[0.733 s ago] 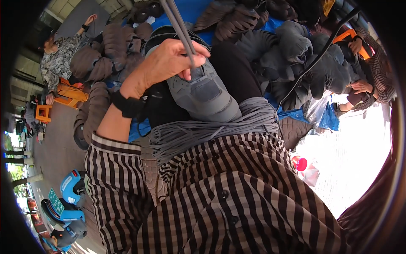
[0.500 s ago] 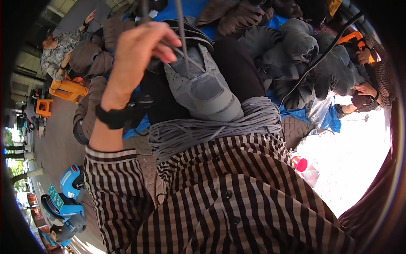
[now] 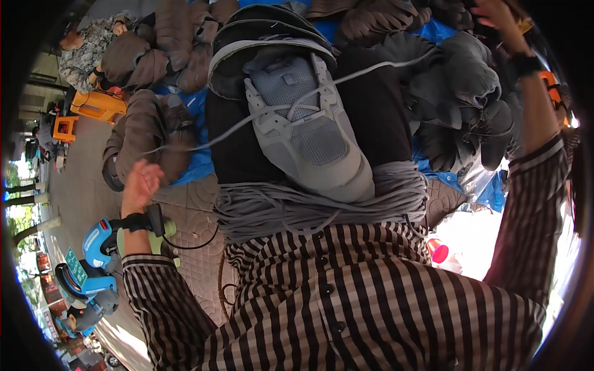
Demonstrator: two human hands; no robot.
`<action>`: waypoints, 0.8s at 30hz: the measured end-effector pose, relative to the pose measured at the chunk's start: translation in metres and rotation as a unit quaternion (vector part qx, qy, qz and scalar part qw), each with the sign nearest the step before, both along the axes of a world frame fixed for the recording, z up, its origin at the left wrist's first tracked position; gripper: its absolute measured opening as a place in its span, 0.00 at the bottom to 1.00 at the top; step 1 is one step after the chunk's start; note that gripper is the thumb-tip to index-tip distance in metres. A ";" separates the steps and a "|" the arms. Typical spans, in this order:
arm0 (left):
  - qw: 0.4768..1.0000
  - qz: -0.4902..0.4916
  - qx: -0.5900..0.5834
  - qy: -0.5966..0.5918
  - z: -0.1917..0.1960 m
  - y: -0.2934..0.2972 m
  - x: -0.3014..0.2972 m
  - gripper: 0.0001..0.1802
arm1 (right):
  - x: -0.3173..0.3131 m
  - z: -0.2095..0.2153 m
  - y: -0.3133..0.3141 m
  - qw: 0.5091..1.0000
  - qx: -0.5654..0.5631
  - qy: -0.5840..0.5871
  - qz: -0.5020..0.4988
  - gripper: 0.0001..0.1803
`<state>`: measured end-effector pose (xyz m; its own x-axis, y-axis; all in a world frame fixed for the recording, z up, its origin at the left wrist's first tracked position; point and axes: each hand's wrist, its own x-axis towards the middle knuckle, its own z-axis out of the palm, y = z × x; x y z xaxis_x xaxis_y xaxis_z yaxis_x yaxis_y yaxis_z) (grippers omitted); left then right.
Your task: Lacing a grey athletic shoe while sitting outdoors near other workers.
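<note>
In the head view both arms are flung wide apart, each in a brown-and-white striped sleeve with a black band at the wrist. The left hand point(image 3: 141, 182) is drawn out to the left side, forearm rising from the lower edge, fingers curled on the end of a long grey shoelace point(image 3: 291, 106). The right hand point(image 3: 498, 13) is raised to the upper right rim, arm stretched up along the edge; it seems closed on the lace's other end, though the grip itself is cut off by the rim. The lace runs taut between them, threaded across the eyelets of a grey mesh sports shoe point(image 3: 303, 127) resting on the person's black-trousered lap. Just below the shoe's toe lies a thick bundle of grey laces point(image 3: 322, 204). Heaps of dark grey shoes point(image 3: 461, 80) lie on a blue tarpaulin point(image 3: 198, 164) around.
</note>
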<state>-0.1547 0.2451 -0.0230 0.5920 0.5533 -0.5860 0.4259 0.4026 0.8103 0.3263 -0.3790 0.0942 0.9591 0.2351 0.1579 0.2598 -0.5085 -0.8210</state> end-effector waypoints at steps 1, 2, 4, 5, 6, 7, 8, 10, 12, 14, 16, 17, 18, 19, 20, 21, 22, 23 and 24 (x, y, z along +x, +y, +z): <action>0.986 -0.079 0.032 0.142 -0.007 0.003 0.007 0.13 | -0.007 -0.020 -0.001 0.994 0.058 0.039 0.080 0.31; 0.986 -0.086 0.030 0.143 -0.011 -0.004 0.018 0.13 | -0.009 -0.038 0.000 0.977 0.114 0.081 0.162 0.38; 0.944 -0.133 0.264 0.149 -0.017 -0.040 0.034 0.11 | -0.112 -0.043 0.080 0.990 0.095 0.026 0.102 0.09; 0.939 -0.151 0.302 0.072 -0.007 -0.063 0.054 0.11 | -0.133 -0.044 0.088 0.985 0.094 0.014 0.146 0.07; 0.922 -0.173 0.346 0.026 0.007 -0.090 0.069 0.11 | -0.144 -0.052 0.100 0.975 0.096 0.006 0.199 0.06; 0.900 -0.195 0.388 -0.022 0.022 -0.119 0.085 0.11 | -0.151 -0.064 0.110 0.962 0.084 -0.089 0.245 0.04; 0.867 -0.242 0.433 -0.037 0.036 -0.145 0.096 0.11 | -0.157 -0.074 0.118 0.936 0.073 -0.185 0.289 0.06; 0.772 -0.323 0.532 -0.132 0.048 -0.189 0.109 0.12 | -0.174 -0.080 0.136 0.858 0.002 -0.382 0.342 0.11; 0.755 -0.370 0.524 -0.138 0.058 -0.226 0.117 0.16 | -0.190 -0.087 0.138 0.825 -0.119 -0.416 0.364 0.13; 0.770 -0.378 0.502 -0.109 0.048 -0.236 0.118 0.17 | -0.200 -0.091 0.145 0.816 -0.156 -0.433 0.349 0.11; 0.764 -0.375 0.514 -0.107 0.042 -0.244 0.123 0.17 | -0.199 -0.098 0.146 0.804 -0.170 -0.457 0.340 0.11; 0.740 -0.373 0.546 -0.126 0.035 -0.244 0.123 0.16 | -0.198 -0.100 0.146 0.792 -0.185 -0.478 0.332 0.10; 0.714 -0.370 0.576 -0.146 0.030 -0.244 0.126 0.15 | -0.198 -0.102 0.144 0.792 -0.186 -0.478 0.331 0.10; 0.655 -0.375 0.633 -0.172 0.029 -0.241 0.129 0.13 | -0.199 -0.103 0.141 0.789 -0.187 -0.480 0.334 0.10; 0.655 -0.376 0.632 -0.173 0.029 -0.239 0.132 0.13 | -0.198 -0.104 0.139 0.787 -0.188 -0.482 0.338 0.10; 0.637 -0.381 0.647 -0.175 0.033 -0.239 0.134 0.12 | -0.197 -0.105 0.137 0.787 -0.186 -0.483 0.338 0.10; 0.619 -0.387 0.660 -0.176 0.038 -0.239 0.136 0.11 | -0.196 -0.106 0.134 0.796 -0.177 -0.472 0.334 0.09; 0.619 -0.386 0.661 -0.175 0.042 -0.239 0.138 0.11 | -0.195 -0.106 0.133 0.806 -0.168 -0.460 0.331 0.08; 0.634 -0.379 0.650 -0.178 0.045 -0.239 0.140 0.10 | -0.196 -0.104 0.133 0.806 -0.169 -0.460 0.332 0.08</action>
